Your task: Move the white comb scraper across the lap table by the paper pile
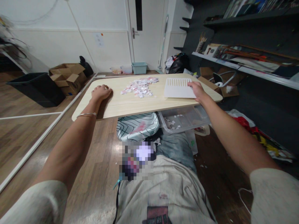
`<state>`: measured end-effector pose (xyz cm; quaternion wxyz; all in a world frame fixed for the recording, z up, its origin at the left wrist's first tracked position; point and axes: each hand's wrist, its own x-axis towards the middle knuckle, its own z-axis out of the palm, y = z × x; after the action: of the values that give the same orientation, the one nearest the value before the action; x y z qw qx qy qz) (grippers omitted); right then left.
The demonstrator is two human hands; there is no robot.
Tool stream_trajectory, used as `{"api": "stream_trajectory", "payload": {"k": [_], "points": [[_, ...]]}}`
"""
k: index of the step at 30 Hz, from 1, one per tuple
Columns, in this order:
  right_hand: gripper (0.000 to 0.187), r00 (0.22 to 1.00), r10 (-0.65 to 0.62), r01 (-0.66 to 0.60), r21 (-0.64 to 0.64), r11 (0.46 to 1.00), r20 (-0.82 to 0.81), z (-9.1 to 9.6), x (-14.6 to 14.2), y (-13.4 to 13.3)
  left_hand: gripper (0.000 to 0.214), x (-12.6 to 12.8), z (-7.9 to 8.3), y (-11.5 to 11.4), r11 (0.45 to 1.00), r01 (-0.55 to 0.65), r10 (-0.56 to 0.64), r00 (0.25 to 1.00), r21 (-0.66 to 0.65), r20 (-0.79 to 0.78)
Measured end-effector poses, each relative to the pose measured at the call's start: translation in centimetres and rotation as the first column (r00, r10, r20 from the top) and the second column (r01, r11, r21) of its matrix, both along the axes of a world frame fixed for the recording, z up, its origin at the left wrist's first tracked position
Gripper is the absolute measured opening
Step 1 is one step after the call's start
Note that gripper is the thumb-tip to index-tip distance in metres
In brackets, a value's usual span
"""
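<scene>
On the left part of the pale wooden table (116,104), my left hand (102,92) rests palm down, fingers loosely bent and slightly apart, with no object visible in it. My right hand (197,90) grips the right edge of a white plastic tray (178,90) with a row of narrow slots along its far side. The tray is held at the table's right part, its near edge seeming slightly raised. Between the hands lies a spread heap of small white paper pieces (141,87), some with pink or red marks.
Below the table's near edge are a clear plastic bin (187,126) with a few white bits and a striped cloth-like item (137,126). A black bin (38,90) and cardboard boxes (67,77) stand left. Dark shelves (257,28) line the right. A blurred-out item (137,160) lies near my lap.
</scene>
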<state>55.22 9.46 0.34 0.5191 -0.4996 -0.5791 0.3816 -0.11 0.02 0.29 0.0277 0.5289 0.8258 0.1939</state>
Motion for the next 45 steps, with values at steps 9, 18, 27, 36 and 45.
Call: {"api": "stream_trajectory", "payload": {"k": [9, 18, 27, 36, 45], "points": [[0.043, 0.999, -0.023, 0.022, -0.021, 1.0, -0.034, -0.3, 0.3, 0.5, 0.082, 0.6, 0.5, -0.6, 1.0, -0.01, 0.01, 1.0, -0.018, 0.013], [0.039, 0.998, -0.031, 0.031, -0.008, 0.999, -0.047, -0.7, 0.6, 1.0, 0.084, 0.6, 0.5, -0.6, 1.0, -0.006, 0.006, 1.0, -0.03, 0.006], [0.035, 0.999, -0.033, 0.033, 0.004, 0.999, 0.037, -0.4, 0.1, 0.5, 0.082, 0.3, 0.2, -0.2, 1.0, -0.007, 0.007, 1.0, -0.022, -0.016], [0.025, 0.996, 0.037, -0.039, 0.025, 0.999, 0.077, 0.8, -1.5, -2.0, 0.076, 0.6, 0.3, -0.3, 0.999, -0.007, 0.005, 0.999, -0.043, -0.041], [0.028, 0.977, -0.003, -0.013, 0.075, 0.997, 0.215, 0.4, -1.0, -1.3, 0.072, 0.5, -0.1, -0.2, 1.0, 0.001, -0.002, 0.999, -0.026, -0.044]]}}
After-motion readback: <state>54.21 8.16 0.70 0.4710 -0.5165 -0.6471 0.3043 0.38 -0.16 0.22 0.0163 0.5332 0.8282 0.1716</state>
